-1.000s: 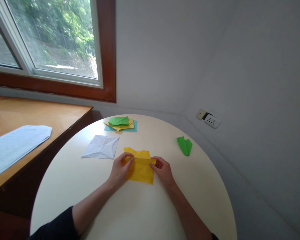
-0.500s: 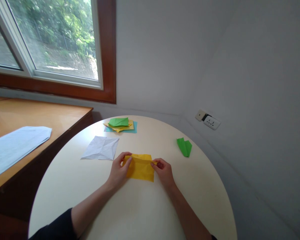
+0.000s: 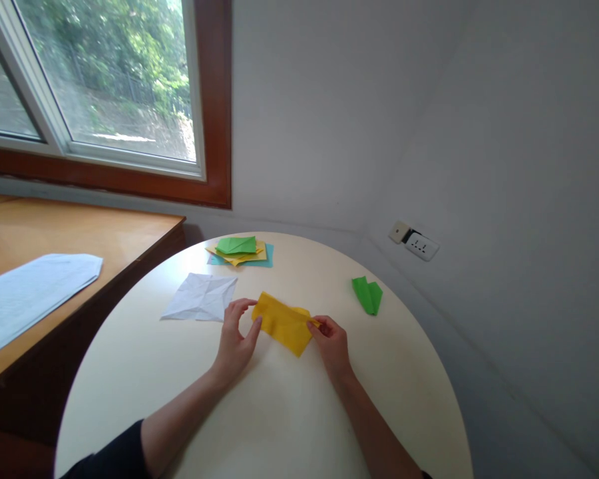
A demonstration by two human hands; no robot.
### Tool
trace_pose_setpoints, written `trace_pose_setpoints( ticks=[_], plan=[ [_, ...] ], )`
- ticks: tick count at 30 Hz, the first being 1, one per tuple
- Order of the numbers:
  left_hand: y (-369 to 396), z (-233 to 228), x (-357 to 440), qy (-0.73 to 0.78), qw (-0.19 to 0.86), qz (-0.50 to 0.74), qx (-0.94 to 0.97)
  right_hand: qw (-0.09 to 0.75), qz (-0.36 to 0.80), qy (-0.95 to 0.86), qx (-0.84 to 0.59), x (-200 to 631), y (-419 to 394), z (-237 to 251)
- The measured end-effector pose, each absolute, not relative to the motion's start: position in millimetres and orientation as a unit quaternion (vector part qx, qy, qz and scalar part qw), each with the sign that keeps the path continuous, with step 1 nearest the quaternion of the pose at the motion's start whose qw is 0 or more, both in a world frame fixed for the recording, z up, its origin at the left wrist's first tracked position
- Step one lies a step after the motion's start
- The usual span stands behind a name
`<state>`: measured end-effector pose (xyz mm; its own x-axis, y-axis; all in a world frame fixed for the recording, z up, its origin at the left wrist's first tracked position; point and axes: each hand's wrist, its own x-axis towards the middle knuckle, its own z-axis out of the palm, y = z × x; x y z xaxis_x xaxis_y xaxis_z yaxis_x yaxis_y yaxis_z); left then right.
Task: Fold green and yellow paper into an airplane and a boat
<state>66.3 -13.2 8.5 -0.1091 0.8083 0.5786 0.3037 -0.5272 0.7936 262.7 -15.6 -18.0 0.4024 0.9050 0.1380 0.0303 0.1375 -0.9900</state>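
At the far left a pale sheet of paper (image 3: 27, 299) lies on the wooden desk (image 3: 104, 233) under the window (image 3: 94, 80), well apart from the round cream counter (image 3: 259, 412) where the hands are at work. On that counter a creased white sheet (image 3: 199, 298) lies flat just left of the left hand (image 3: 235, 336). The left hand is partly open, its fingers curved and loosely spread: the thumb tip rests against the left edge of the folded yellow paper (image 3: 282, 324), while the forefinger arches above that edge; I cannot tell whether it pinches the paper or only steadies it. Its bare forearm runs down and to the left to a dark sleeve (image 3: 110, 452) at the bottom edge. The folded yellow paper lies near the middle of the counter between the two hands, turned at a slant so that its left end sits farther away and its right end closer. Beyond it, near the counter's far rim, lies a small stack of coloured papers (image 3: 242, 249) with a green piece on top. The right hand (image 3: 332, 339) is nearly closed, fingers curled in, its thumb and fingertips pinching the right corner of the yellow paper; its forearm runs down and to the right. Farther right a folded green paper (image 3: 368, 295) lies alone, near the counter's rim, and a white wall socket (image 3: 414, 241) sits on the wall beyond.
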Motion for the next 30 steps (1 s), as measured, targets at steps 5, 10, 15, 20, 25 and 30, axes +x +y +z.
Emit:
trace_pose_setpoints(
  ticks=[5,10,15,20,25,30],
  plan=[
    [-17.3,11.5,67.9,0.413,0.273,0.569,0.657,0.65,0.316,-0.404,-0.561,263.8,-16.6,-15.7],
    [-17.3,7.4,68.9,0.406,0.367,0.518,0.658,0.673,0.276,-0.408,-0.552,264.3,-16.7,-17.5],
    [-13.0,1.1,70.2,0.398,0.439,0.499,0.632,0.654,0.217,-0.46,-0.56,264.1,-18.1,-20.2],
    [-10.6,2.1,71.8,0.395,0.512,0.49,0.585,0.636,0.13,-0.525,-0.551,260.7,-24.5,-14.6],
    [-12.1,6.8,74.5,0.391,0.583,0.483,0.524,0.606,0.027,-0.628,-0.487,255.4,-31.8,-7.4],
    [-13.5,5.8,77.0,0.361,0.68,0.479,0.421,0.554,-0.041,-0.719,-0.417,249.6,-37.8,0.1]
  ],
)
